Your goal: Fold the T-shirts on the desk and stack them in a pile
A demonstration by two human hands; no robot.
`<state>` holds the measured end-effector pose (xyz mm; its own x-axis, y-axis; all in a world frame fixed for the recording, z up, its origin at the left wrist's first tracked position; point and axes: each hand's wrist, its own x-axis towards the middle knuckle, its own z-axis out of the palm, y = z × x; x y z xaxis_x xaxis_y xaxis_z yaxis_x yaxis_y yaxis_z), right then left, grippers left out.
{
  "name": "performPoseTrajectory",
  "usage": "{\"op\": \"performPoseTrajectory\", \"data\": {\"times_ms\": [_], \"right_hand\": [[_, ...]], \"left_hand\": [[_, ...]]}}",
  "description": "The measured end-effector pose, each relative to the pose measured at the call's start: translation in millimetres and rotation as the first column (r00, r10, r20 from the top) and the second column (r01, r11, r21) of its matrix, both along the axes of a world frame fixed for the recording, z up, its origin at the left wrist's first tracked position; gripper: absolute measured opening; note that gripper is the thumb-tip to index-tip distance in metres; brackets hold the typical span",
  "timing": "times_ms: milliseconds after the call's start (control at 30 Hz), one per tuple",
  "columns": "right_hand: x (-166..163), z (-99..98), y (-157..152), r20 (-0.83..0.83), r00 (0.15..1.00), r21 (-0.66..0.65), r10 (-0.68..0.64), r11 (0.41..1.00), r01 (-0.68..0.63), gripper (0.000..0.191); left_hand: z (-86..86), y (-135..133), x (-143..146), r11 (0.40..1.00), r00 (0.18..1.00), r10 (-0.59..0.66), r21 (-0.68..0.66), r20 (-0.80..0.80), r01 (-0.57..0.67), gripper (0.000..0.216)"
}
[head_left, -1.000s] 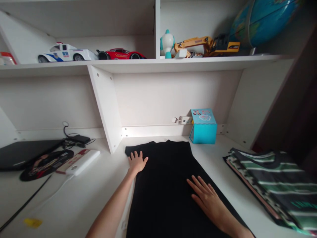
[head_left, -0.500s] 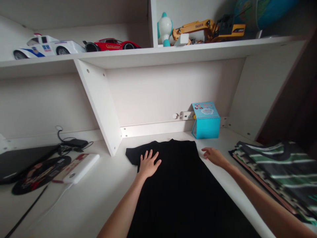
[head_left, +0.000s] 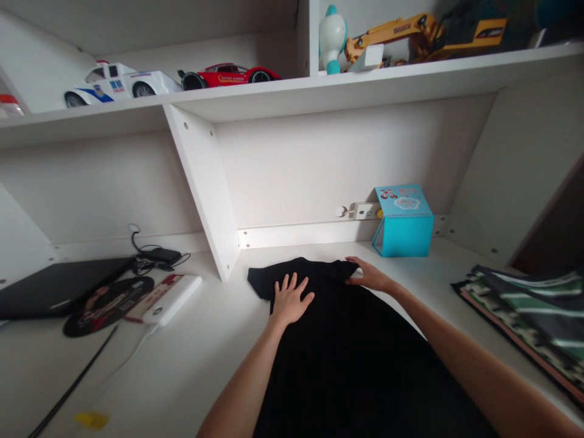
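Observation:
A black T-shirt (head_left: 328,340) lies spread on the white desk, its collar end toward the back panel and one short sleeve sticking out at the left. My left hand (head_left: 291,301) rests flat on the upper left of the shirt, fingers spread. At the shirt's upper right corner, my right hand (head_left: 368,275) pinches the black cloth between thumb and fingers, and that edge is slightly lifted. The lower part of the shirt runs out of view between my forearms.
Folded striped clothes (head_left: 529,310) are stacked at the right. A blue desk calendar (head_left: 406,228) stands by a power socket (head_left: 365,211) at the back. To the left lie a black laptop (head_left: 59,286), a round dark disc (head_left: 109,304), a white box-shaped device (head_left: 171,298) and cables. Toy vehicles sit on the shelf above.
My right hand has moved left from beside the shirt onto its upper right corner and taken hold of the cloth, folding it inward. My left hand stays on the shirt. The view has shifted.

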<state>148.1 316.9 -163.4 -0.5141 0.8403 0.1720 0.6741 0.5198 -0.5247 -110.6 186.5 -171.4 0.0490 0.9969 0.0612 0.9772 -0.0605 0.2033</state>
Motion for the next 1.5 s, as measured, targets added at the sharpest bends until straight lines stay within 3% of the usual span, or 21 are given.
{"op": "performPoseTrajectory", "data": {"times_ms": [133,267,367,533,600,667,767,833,867,1033,1200,1367,1500], "right_hand": [[-20,5.2,-11,0.058,0.998,0.028,0.033,0.999,-0.035,0.024],[-29,14.7,-27,0.093,0.994,0.057,0.055,0.997,-0.060,0.020],[-33,25.6,-40,0.118,0.988,0.055,0.099,0.993,-0.106,0.027],[-23,61.6,-48,0.173,0.977,0.095,0.122,0.986,-0.140,0.011],[-6,79.0,-43,0.185,0.983,0.151,0.016,0.988,-0.044,0.014],[19,92.7,-37,0.179,0.965,0.228,-0.189,0.963,0.146,0.022],[56,99.4,-33,0.153,0.842,0.312,-0.517,0.834,0.455,0.036],[67,93.2,-36,0.165,0.778,0.321,-0.607,0.778,0.539,0.042],[66,87.2,-39,0.183,0.776,0.314,-0.603,0.784,0.535,0.042],[7,37.3,-57,0.297,0.891,0.204,-0.343,0.934,0.292,0.044],[-60,-12.6,-76,0.345,0.915,0.096,-0.208,0.978,0.186,0.064],[-67,-26.2,-77,0.362,0.910,0.109,-0.204,0.978,0.177,0.063],[-61,-25.9,-74,0.374,0.906,0.123,-0.200,0.978,0.166,0.060]], "left_hand": [[1.4,-1,0,1.000,1.000,-0.001,0.002,0.000,0.001,0.065],[0.9,-1,0,1.000,1.000,0.006,0.006,-0.006,-0.006,0.064],[0.3,-1,0,1.000,1.000,0.006,0.016,-0.005,-0.006,0.063],[-0.1,-1,0,1.000,1.000,0.006,0.021,0.000,-0.006,0.064],[0.4,-1,0,1.000,1.000,0.007,0.023,0.005,-0.007,0.064],[0.9,-1,0,1.000,1.000,0.004,0.020,0.009,-0.004,0.064],[0.8,-1,0,1.000,1.000,0.002,0.017,0.011,-0.003,0.063],[0.0,-1,0,1.000,1.000,0.004,0.021,0.012,-0.004,0.063],[-0.4,-1,-1,1.000,1.000,0.004,0.022,0.011,-0.005,0.063],[-2.5,0,-2,1.000,1.000,-0.004,0.028,0.007,0.004,0.066],[-3.4,0,1,0.999,1.000,0.001,0.040,0.000,-0.001,0.065],[10.9,2,-9,0.994,0.996,0.079,-0.067,-0.031,-0.081,0.064],[24.8,4,-49,0.921,0.938,0.345,-0.176,-0.042,-0.347,0.063]]}}
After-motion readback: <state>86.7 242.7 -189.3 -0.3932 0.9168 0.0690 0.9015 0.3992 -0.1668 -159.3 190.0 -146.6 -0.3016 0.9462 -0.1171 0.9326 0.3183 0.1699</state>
